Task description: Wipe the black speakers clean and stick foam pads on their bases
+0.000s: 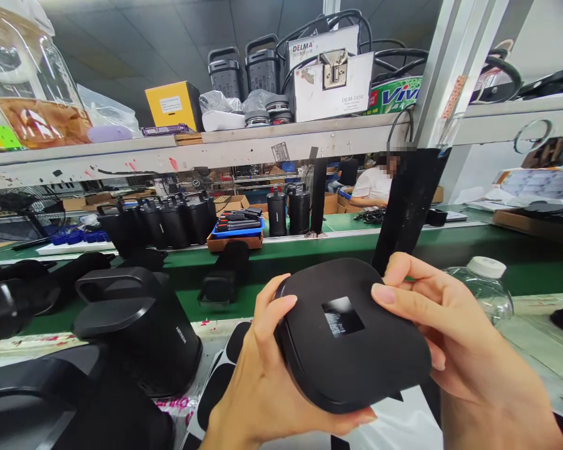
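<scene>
I hold a black rounded-square cover point(351, 350) with a small glossy rectangular window in its middle, tilted up toward me. My left hand point(263, 387) grips its left edge from below, thumb along the rim and fingers underneath. My right hand point(445, 331) grips the right side, with the index finger laid across the top near the window. Both hands are closed on the cover. A black cylindrical unit with a handle point(138, 328) stands just left of my left hand.
A green conveyor belt point(309, 250) runs across behind the cover, carrying several black units point(169, 219) and a blue tray point(237, 228). A clear plastic bottle point(485, 287) stands at the right. The overhead shelf point(263, 144) holds boxes and cables. Another person point(375, 184) sits beyond the belt.
</scene>
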Tool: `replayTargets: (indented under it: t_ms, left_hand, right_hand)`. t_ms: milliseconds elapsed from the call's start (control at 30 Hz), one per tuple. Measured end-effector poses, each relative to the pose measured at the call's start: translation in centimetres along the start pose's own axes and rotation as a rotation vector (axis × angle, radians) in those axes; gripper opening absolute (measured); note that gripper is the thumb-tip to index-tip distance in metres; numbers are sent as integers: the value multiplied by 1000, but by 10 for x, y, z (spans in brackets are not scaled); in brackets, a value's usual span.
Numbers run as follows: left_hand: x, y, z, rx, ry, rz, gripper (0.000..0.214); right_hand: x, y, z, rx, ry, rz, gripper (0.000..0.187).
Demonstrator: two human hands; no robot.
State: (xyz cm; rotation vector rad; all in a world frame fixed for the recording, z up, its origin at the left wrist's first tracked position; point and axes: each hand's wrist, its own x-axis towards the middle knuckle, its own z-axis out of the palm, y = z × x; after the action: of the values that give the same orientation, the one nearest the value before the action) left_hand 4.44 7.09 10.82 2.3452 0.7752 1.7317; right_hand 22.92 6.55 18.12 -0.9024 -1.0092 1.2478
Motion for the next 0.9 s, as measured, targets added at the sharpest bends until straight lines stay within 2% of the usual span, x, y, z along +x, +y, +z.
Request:
replayTargets:
  t_ms: [233, 733, 900]
  left_hand:
    - [0, 0, 0, -2, -7, -1, 114]
    - [1, 1, 2, -36, -6, 20, 113]
    - [2, 1, 3, -45, 2, 48, 109]
  right_hand:
    - [5, 5, -7, 4, -108, -6, 36]
    - [2, 2, -6, -60, -38, -37, 37]
    - [5, 5, -8, -57, -65, -34, 38]
